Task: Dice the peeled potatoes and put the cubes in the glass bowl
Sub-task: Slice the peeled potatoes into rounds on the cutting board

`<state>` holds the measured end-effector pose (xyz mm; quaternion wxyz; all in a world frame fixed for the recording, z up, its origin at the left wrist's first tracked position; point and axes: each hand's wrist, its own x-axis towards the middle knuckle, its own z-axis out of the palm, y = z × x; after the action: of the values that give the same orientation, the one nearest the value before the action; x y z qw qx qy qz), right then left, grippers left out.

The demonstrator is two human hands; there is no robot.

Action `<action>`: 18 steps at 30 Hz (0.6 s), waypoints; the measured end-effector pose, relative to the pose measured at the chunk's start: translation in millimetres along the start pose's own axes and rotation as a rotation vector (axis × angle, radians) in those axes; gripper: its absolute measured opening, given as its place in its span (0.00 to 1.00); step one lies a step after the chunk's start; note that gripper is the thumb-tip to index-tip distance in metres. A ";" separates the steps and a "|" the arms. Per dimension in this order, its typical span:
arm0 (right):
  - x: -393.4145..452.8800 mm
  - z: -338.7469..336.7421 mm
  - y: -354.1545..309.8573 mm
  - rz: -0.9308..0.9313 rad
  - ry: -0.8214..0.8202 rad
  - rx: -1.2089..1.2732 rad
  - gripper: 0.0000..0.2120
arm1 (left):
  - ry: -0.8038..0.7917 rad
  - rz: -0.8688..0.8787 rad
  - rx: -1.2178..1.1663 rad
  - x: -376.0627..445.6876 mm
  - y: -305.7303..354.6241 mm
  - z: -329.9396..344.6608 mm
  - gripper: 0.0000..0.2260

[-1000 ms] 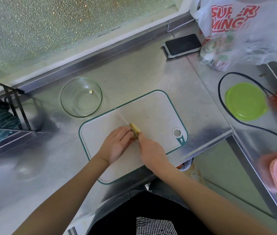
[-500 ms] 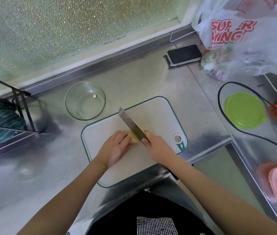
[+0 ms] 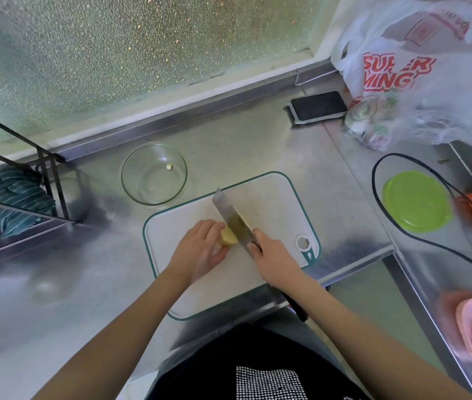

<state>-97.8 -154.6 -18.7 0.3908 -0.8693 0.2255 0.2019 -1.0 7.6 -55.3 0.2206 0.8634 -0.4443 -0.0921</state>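
- Steel surface (image 3: pixel 257 145) all round, and on it the board (image 3: pixel 272 203) with the potato (image 3: pixel 227 237) near its middle; that is where I am working.
- My left hand (image 3: pixel 200 252) is curled over the potato's left side, fingers pressed onto it and pinning it to the board.
- My right hand (image 3: pixel 275 259) is wrapped tight round the knife (image 3: pixel 233 219) where blade meets handle; the blade runs up and left, its flat leaning against the potato's right face.
- I judge this to be an early slicing cut: the potato looks like one lump, no cubes lie on the board, and the bowl (image 3: pixel 154 173) holds a single small piece.
- To cut well, I would tuck the left fingertips back so the knuckles, not the tips, face the blade. From here I cannot tell how far the tips sit from the edge.
- I would bring the blade upright before pressing down; tilted as it is, it could skid off the wet curved flesh.
- A flat cut face turned down onto the board would stop the potato rolling for the later cuts.
- Slabs first, then sticks, then across for cubes, keeping the thickness even.
- The bowl sits just off the board's upper left corner, near enough to carry cubes over on the blade.
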 end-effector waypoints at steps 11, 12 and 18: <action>-11.0 20.9 -1.0 -0.016 0.044 -0.290 0.21 | 0.010 -0.325 -0.235 7.9 7.5 0.5 0.19; -10.9 21.1 -0.7 -0.010 0.038 -0.286 0.22 | 0.044 -0.345 -0.250 5.3 5.4 -0.3 0.20; -8.2 13.7 5.4 0.007 0.048 -0.094 0.19 | -0.022 -0.331 -0.235 -9.5 -3.3 -3.4 0.21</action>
<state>-109.8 -145.3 -26.0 0.3435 -0.8905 0.2278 0.1929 -3.0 17.9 -54.2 0.2970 0.8919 -0.2849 -0.1877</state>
